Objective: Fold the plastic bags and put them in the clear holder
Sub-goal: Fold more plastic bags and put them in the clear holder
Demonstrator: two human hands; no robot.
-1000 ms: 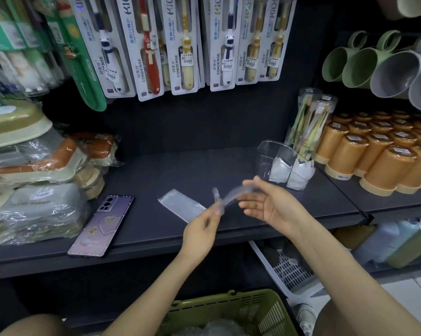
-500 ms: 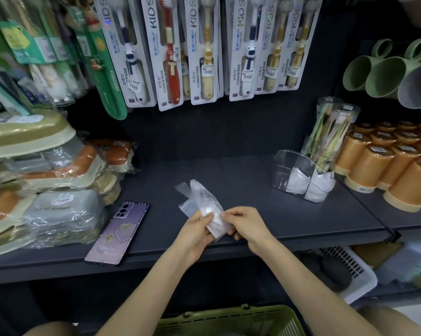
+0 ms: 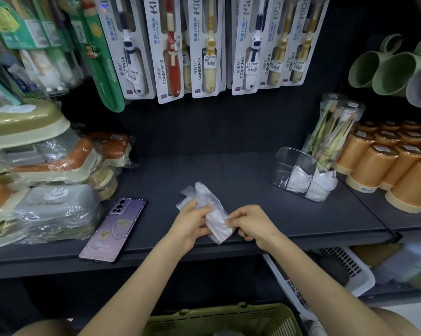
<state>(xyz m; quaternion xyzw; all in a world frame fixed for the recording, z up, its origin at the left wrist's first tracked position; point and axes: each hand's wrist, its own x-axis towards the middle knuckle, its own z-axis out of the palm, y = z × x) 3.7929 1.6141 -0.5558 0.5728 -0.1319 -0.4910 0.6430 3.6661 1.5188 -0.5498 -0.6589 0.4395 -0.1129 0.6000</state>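
A translucent plastic bag (image 3: 210,209), folded into a narrow strip, lies slanted over the front of the dark shelf (image 3: 229,170). My left hand (image 3: 191,223) grips its left side, thumb on top. My right hand (image 3: 249,223) pinches the strip's near end between curled fingers. Another flat piece of clear bag (image 3: 187,191) sticks out beneath it at the far end. The clear holder (image 3: 299,166) stands on the shelf to the right, with two folded white bags (image 3: 309,181) in its compartments.
A purple phone (image 3: 113,229) lies on the shelf at left, beside stacked wrapped soap boxes (image 3: 47,190). Orange cups (image 3: 396,170) and a toothbrush tube (image 3: 333,132) stand behind the holder. Toothbrush packs (image 3: 204,44) hang above. A green basket (image 3: 224,318) sits below.
A second ago my hands held the bag stretched in the air near the holder. They have since come together low over the shelf front, holding the folded strip. My view has shifted left.
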